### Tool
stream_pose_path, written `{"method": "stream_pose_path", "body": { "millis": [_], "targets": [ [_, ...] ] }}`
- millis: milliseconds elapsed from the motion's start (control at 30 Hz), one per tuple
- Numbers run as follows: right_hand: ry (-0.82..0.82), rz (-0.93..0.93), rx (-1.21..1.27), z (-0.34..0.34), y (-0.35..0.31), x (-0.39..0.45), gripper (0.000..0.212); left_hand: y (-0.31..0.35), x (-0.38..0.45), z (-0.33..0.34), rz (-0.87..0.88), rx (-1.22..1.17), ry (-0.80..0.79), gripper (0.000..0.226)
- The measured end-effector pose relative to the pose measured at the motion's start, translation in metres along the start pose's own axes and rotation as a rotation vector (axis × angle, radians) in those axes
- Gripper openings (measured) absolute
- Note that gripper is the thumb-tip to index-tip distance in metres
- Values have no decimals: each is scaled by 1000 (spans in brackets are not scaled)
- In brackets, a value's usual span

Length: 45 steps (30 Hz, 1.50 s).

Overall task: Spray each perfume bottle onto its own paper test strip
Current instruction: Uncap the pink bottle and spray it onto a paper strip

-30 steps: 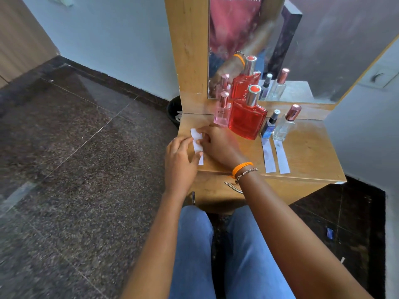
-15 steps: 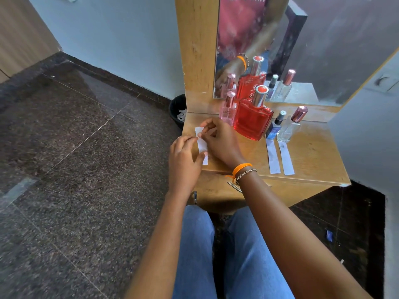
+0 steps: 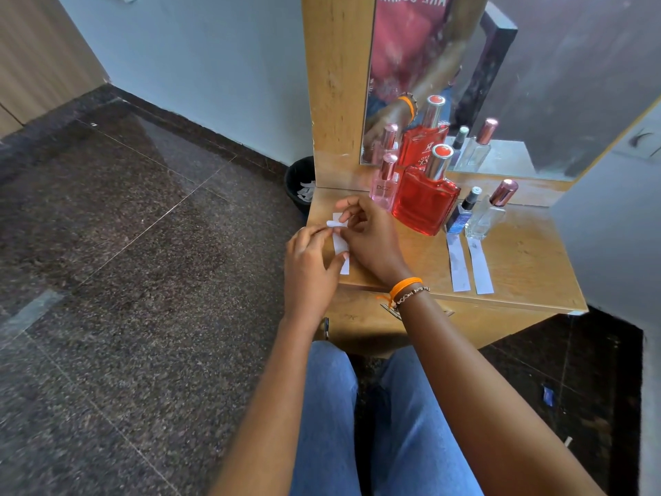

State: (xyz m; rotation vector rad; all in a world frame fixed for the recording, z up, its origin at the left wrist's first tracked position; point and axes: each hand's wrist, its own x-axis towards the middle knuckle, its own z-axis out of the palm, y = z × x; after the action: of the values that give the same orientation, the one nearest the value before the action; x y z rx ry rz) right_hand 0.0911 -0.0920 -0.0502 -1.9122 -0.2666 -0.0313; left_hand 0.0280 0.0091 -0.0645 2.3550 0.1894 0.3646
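Head view: the white paper test strip [image 3: 339, 241] lies at the near left corner of the wooden dressing shelf [image 3: 518, 266], its long axis running near to far. Both hands pinch its far end, the left hand [image 3: 309, 270] from the left, the right hand [image 3: 372, 238] from the right. The pink glass perfume bottle [image 3: 384, 184] stands just beyond, nearer to the right hand.

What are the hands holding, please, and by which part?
Both hands, left and right, pinch a paper strip at its far end, lifted off the table.
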Motion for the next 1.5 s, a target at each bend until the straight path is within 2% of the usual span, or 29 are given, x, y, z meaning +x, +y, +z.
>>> {"method": "stream_pose_path", "body": {
  "millis": [233, 567, 867, 1100, 1333, 1500],
  "targets": [
    [16, 40, 131, 0, -7, 2, 40, -2, 0, 1, 6, -18, 11, 46],
    [78, 72, 150, 2, -5, 1, 38, -1, 0, 1, -1, -17, 10, 47],
    [144, 54, 197, 11, -10, 2, 44, 0, 0, 0, -24, -39, -8, 45],
    [263, 19, 268, 2, -10, -1, 37, 1, 1, -7, -109, -255, 6, 38],
    [303, -3, 286, -8, -13, 0, 36, 6, 2, -9, -146, -309, -13, 35],
    [279, 16, 296, -8, -14, -3, 35, 11, 2, -10, -98, -280, 1, 26]
  ]
}}
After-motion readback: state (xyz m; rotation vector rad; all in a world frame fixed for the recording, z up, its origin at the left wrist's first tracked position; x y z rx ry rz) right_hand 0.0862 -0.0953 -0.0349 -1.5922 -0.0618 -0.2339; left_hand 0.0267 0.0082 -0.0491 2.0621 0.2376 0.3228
